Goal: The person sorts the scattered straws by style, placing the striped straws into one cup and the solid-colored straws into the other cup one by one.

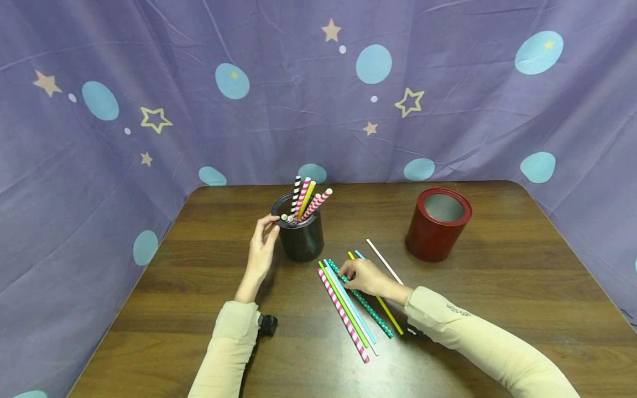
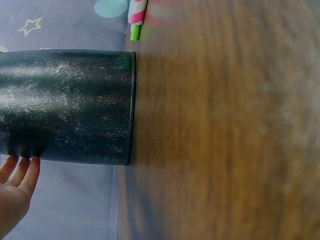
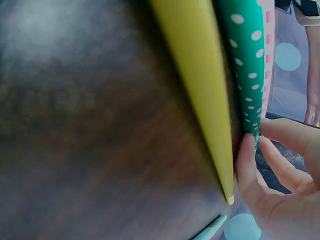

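At the left, a dark, nearly black can (image 1: 301, 243) stands upright with several paper straws (image 1: 308, 202) in it. My left hand (image 1: 260, 251) is at its near-left rim, and in the left wrist view extended fingers (image 2: 31, 177) touch the can's side. Over the loose straws, my right hand (image 1: 367, 276) pinches a green straw with white dots (image 3: 252, 75) between thumb and fingers. Left of it lie light blue, lime green (image 1: 354, 326) and pink-striped (image 1: 343, 315) straws. A yellow straw (image 1: 390, 318) runs just right of the dotted one, partly hidden beneath the right hand.
A red can (image 1: 435, 232) stands at the back right, its grey inside showing. Between it and the right hand lies a thin white straw (image 1: 382, 258), with a light blue straw tip (image 1: 359, 254) to its left. Behind the wooden table (image 1: 522, 287) hangs a patterned purple cloth.
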The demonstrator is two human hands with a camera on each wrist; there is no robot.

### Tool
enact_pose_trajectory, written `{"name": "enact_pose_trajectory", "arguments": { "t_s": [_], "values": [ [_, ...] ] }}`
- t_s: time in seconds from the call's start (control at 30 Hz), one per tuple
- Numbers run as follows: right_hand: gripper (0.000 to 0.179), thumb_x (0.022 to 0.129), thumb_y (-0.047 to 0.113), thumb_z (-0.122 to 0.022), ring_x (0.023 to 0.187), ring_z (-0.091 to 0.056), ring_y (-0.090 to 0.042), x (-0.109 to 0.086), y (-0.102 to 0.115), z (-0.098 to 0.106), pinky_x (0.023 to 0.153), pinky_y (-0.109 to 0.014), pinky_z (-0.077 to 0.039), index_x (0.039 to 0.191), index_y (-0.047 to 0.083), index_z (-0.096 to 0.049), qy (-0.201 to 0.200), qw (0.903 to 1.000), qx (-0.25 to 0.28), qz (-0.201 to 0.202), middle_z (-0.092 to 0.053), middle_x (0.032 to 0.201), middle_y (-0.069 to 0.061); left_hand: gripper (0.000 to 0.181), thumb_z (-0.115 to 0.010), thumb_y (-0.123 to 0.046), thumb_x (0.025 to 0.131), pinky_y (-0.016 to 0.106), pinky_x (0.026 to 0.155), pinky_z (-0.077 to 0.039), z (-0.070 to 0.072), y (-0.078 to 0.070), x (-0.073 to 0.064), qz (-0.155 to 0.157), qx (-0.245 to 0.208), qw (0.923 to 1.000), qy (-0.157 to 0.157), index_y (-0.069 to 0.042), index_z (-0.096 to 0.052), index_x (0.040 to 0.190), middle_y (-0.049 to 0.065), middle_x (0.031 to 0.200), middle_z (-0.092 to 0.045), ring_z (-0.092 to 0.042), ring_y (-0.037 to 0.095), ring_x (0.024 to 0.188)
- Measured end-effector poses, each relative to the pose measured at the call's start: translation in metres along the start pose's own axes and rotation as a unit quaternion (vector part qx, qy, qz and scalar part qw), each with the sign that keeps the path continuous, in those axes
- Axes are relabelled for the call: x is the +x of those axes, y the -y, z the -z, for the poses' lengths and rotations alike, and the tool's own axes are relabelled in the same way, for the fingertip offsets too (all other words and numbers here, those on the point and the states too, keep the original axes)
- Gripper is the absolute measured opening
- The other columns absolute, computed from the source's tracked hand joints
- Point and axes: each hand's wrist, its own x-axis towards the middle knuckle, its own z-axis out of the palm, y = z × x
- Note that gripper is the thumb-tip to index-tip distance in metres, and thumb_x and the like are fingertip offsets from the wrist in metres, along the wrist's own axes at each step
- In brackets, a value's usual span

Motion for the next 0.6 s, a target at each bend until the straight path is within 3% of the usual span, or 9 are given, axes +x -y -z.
{"name": "enact_pose_trajectory", "arguments": {
  "t_s": [0.2, 0.6],
  "values": [
    [0.022, 0.065, 0.001, -0.072, 0.062, -0.055, -0.011, -0.0008, 0.0007, -0.0003, 0.059, -0.022, -0.042, 0.085, 0.003, -0.063, -0.006, 1.0000, 0.005, -0.006, -0.060, 0.065, -0.003, 0.025, -0.043, 0.001, 0.090, 0.020, 0.088, -0.035, -0.0003, -0.0004, 0.0000, -0.005, -0.006, 1.0000, 0.002, 0.011, -0.044, 0.113, 0.025, 0.123, -0.042, -0.041, 0.028, 0.116],
    [0.025, 0.066, -0.001, -0.069, 0.059, -0.053, -0.008, -0.0016, 0.0002, 0.0022, 0.055, -0.021, -0.043, 0.090, 0.002, -0.062, -0.009, 0.9986, 0.042, -0.032, -0.060, 0.064, -0.003, 0.024, -0.043, 0.001, 0.090, 0.026, 0.089, -0.036, 0.0002, 0.0007, -0.0002, -0.007, -0.005, 1.0000, -0.002, 0.011, -0.045, 0.112, 0.025, 0.122, -0.042, -0.041, 0.030, 0.116]
  ]
}}
